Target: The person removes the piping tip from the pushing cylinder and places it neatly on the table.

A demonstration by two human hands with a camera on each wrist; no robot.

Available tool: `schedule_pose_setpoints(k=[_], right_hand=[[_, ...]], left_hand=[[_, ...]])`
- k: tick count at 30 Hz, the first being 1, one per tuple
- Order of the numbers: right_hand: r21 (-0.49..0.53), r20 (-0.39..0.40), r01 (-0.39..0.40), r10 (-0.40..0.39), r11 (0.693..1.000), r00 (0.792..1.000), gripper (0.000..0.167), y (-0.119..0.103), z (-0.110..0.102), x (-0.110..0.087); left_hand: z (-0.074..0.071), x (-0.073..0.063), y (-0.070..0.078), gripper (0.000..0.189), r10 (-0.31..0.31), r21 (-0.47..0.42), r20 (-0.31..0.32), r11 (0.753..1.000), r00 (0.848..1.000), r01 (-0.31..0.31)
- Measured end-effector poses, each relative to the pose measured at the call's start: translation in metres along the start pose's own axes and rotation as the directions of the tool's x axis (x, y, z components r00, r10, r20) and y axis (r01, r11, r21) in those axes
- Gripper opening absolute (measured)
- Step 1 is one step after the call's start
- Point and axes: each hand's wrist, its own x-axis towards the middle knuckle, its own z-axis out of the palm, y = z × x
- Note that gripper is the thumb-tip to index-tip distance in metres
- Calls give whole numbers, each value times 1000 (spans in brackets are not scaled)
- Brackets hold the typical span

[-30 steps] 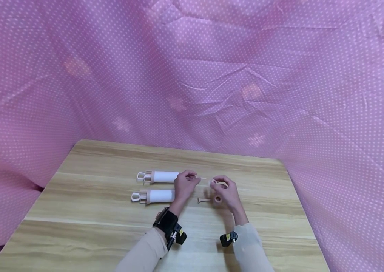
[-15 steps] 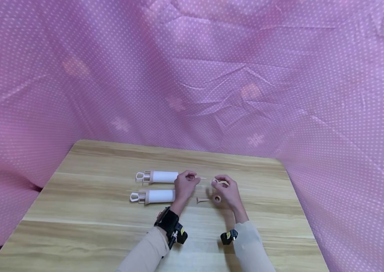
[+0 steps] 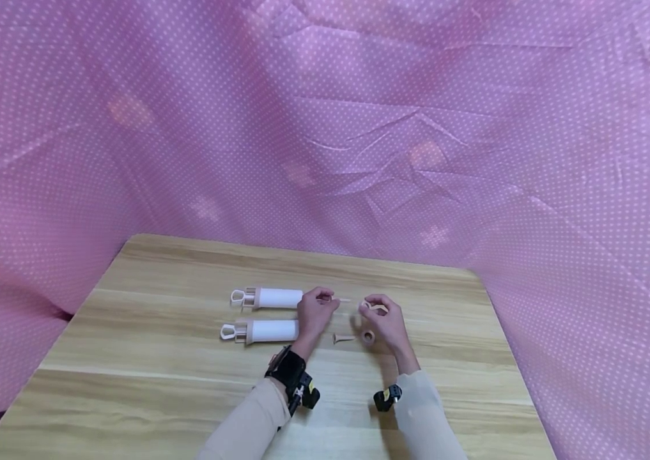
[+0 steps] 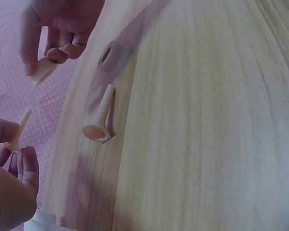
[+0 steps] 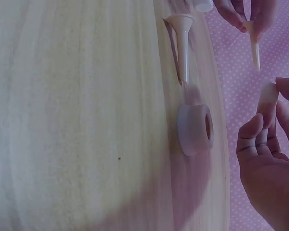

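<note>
Between thumb and fingers, my left hand [image 3: 314, 313] pinches a funnel-shaped nozzle [image 5: 255, 50] by its wide end, its thin tube pointing toward my other hand. My right hand [image 3: 386, 322] pinches a pale ring-shaped cap [image 4: 43, 72] by its edge. A short gap separates this cap from the nozzle's tip. Below them on the table lies a second funnel-shaped nozzle [image 4: 102, 115], on its side. Right beside its narrow end sits another ring cap [image 5: 195, 129], its hole showing.
Two white cylinders with plunger handles, one farther [image 3: 280, 298] and one nearer [image 3: 274, 331], lie side by side left of my left hand, which hides part of their right ends. Pink dotted cloth [image 3: 325, 128] hangs behind the wooden table [image 3: 146, 358].
My right hand has shifted very slightly right and away from me with the ring cap. My left hand holds the nozzle almost still; the things on the table have stayed put.
</note>
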Motion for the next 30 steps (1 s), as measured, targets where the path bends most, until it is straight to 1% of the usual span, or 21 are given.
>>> schedule_pose_setpoints(k=[4,11,18,22,25,27,30], right_hand=[[-1,-3,-7,7,1000,1000,29,2,0,2],[10,4,-26,26,1000,1000,33,2,-1,6],[-23,51,-36,37,999,998,35,-17,-4,3],[-41,49,-32,34,999,998,35,-5,-7,10],[-65,19,-36,37,997,999,33,7,-6,16],[-80,3,-41,41,996,999,31,9,-5,17],[-94,0,-40,40,995,999,29,11,-3,18]], left_hand=[[2,2,0,23,-21,31,-2,999,1000,21],[5,6,0,23,-57,91,20,994,998,55],[9,5,-2,23,-65,129,18,990,998,62],[12,3,-5,24,-67,154,9,986,998,64],[13,4,-7,24,-64,183,7,981,998,61],[14,5,-7,24,-57,196,4,979,998,55],[15,5,-7,23,-45,207,0,977,999,44]])
